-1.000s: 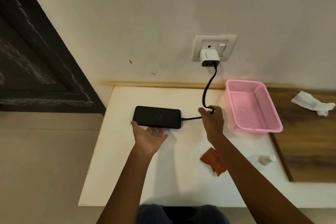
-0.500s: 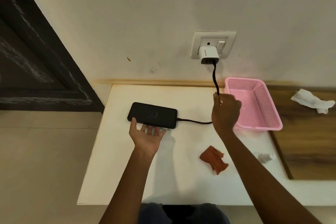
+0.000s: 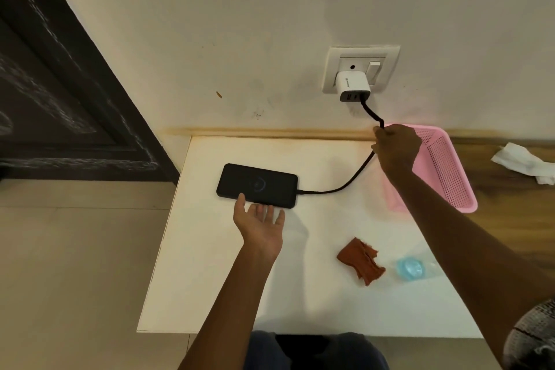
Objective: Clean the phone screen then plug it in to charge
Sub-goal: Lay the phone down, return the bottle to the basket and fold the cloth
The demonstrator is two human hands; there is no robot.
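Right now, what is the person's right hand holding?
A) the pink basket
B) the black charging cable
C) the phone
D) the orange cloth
B: the right hand grips the black charging cable partway between the white charger in the wall socket and the phone, while the orange cloth lies untouched on the white table and the open left hand rests by the phone's near edge.

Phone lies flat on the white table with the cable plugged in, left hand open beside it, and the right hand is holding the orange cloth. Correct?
Not quite. The right hand grips the black charging cable, not the orange cloth, which lies loose on the white table, as the head view shows. The rest stands: the phone lies flat with the cable plugged in, and the left hand is open beside it.
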